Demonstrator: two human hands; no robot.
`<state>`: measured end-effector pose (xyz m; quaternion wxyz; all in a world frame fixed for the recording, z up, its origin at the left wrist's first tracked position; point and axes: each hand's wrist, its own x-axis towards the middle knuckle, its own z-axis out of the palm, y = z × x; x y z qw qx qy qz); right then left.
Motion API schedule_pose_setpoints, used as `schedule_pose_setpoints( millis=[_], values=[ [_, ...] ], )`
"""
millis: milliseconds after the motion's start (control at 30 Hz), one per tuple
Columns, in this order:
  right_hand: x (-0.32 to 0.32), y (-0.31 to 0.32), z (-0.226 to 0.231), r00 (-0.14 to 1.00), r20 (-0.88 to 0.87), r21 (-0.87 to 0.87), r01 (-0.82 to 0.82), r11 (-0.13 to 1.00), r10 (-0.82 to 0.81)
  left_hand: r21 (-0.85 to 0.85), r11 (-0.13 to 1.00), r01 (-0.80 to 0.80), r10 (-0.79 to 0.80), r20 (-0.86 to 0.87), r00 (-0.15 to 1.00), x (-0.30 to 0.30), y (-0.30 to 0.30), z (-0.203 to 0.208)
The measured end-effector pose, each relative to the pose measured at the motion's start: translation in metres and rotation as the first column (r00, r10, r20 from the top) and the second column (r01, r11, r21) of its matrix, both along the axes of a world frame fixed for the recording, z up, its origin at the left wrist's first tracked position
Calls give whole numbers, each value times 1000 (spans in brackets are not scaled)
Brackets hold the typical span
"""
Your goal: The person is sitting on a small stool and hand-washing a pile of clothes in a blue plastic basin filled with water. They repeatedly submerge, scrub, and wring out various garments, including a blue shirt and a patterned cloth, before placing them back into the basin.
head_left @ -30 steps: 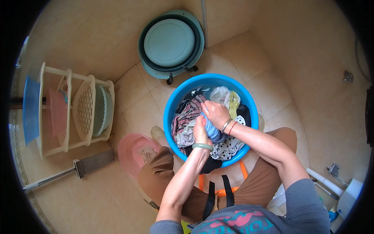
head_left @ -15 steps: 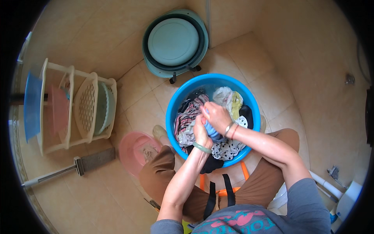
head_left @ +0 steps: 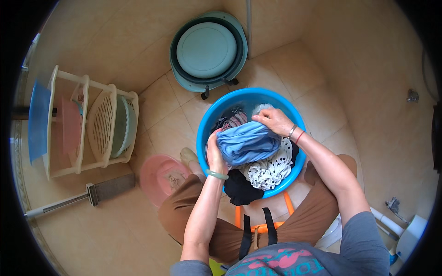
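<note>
A light-blue garment (head_left: 251, 142) is spread between my hands over a round blue basin (head_left: 200, 152). My left hand (head_left: 215, 152) grips its left edge, wearing a pale green bangle at the wrist. At the upper right of the cloth my right hand (head_left: 275, 121) pinches its edge. Below it in the basin lie a white polka-dot cloth (head_left: 268, 172) and a black cloth (head_left: 241, 187) that drapes onto the near rim. A striped pink and dark cloth (head_left: 236, 120) shows behind, partly covered by the garment.
A pink basin (head_left: 156, 177) stands left beside my foot. Further left are a cream shelf rack (head_left: 99, 124) holding basins and a flat mop (head_left: 110, 188). A folded green tub (head_left: 207, 50) leans on the back wall. Orange stool legs (head_left: 288, 202) show between my knees.
The blue garment was bunched between my close-together hands; now it is opened out wider and higher. My left hand moved left, my right hand right and slightly up.
</note>
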<state>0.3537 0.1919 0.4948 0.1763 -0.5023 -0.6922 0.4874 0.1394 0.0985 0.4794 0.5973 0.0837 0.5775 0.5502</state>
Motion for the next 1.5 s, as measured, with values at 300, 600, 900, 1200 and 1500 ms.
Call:
schedule_pose_setpoints(
  millis=[300, 600, 900, 1200, 1500],
  values=[
    [-6, -5, 44, 852, -498, -1, -183, 983, 158, 200, 858, 472, -281, -588, 758, 28, 5, 87],
    [4, -30, -1, 897, -438, -250, -54, 967, -63, 277, 953, 120, -141, 57, 988, -8, 11, 114],
    [-1, -13, 58, 979, -200, 269, 15, 963, 40, 163, 940, 299, -258, -233, 938, -50, 1, 70],
    [-6, -13, 53, 821, -507, -188, 193, 963, -263, -213, 635, 742, -683, -603, 412, -69, 0, 75],
    [-71, -64, 57, 750, -637, -242, 24, 970, -178, 330, 942, -56, -138, 533, 835, -32, -3, 54]
  ],
)
